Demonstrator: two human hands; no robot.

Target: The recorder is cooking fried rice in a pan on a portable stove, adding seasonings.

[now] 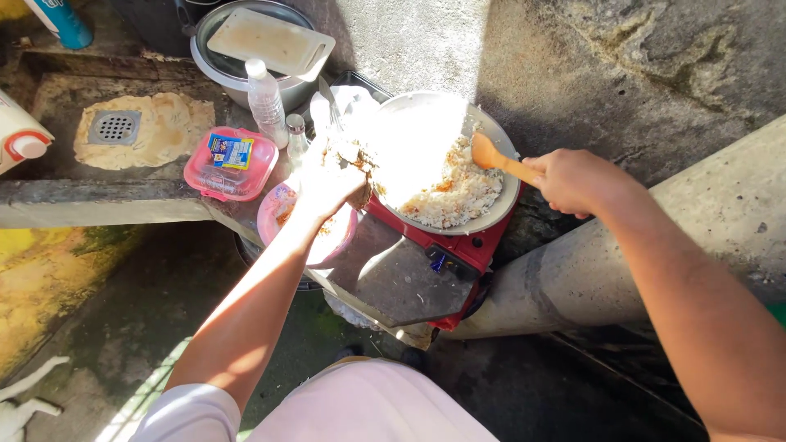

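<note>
Concrete ledge: right hand (571,180) clamps wooden spoon (494,157) in rice pan (499,214); left hand (327,184) unclear.

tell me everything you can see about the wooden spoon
The wooden spoon is light orange-brown wood, with a rounded bowl and a straight handle. The right hand grips the handle end. The spoon lies at a slant, its bowl lower-left of the hand, reaching over the right rim of the metal pan and touching the rice inside. Strong sunlight falls on it. The part of the handle inside the fist is hidden.
</note>
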